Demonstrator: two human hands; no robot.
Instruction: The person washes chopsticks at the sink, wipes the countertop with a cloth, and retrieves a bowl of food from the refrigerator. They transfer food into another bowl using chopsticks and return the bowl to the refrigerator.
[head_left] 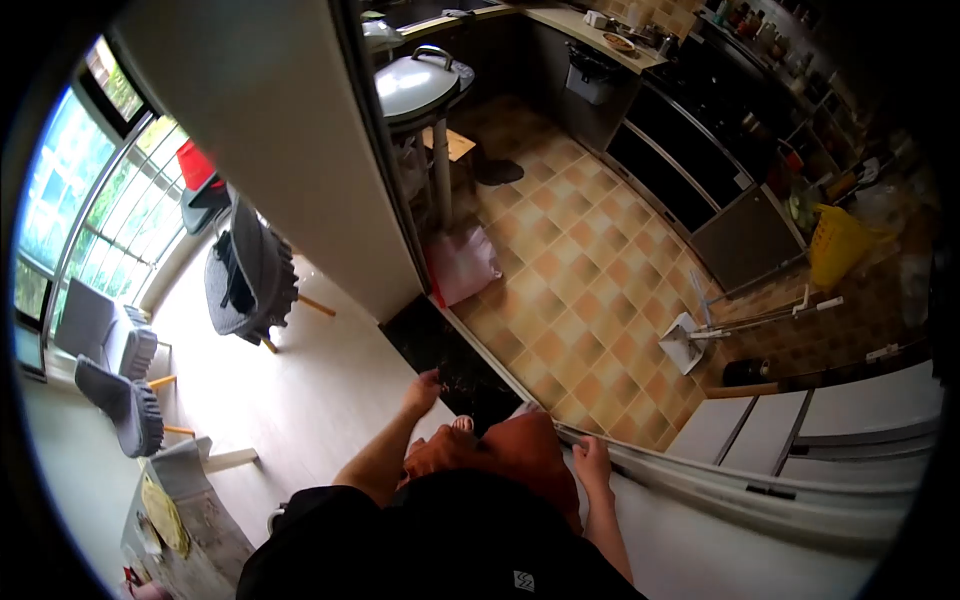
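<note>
My left hand [425,390] is held out in front of my body, over the dark stone threshold [445,350]. Its fingers look curled in, and nothing shows in them. On the other side, my right hand [592,462] hangs near the sliding door track [680,474], its fingers loosely closed with no object visible. Below me are my orange-brown shorts [520,455] and part of one foot [463,423]. Neither hand appears to touch any object.
Beyond the threshold lies a tiled kitchen floor [560,290]. A pink bag [463,266] rests by the door frame, and a white dustpan [684,343] stands at right. Covered chairs [250,270] and a table [205,540] are at left. A lidded pan [415,85] sits farther in.
</note>
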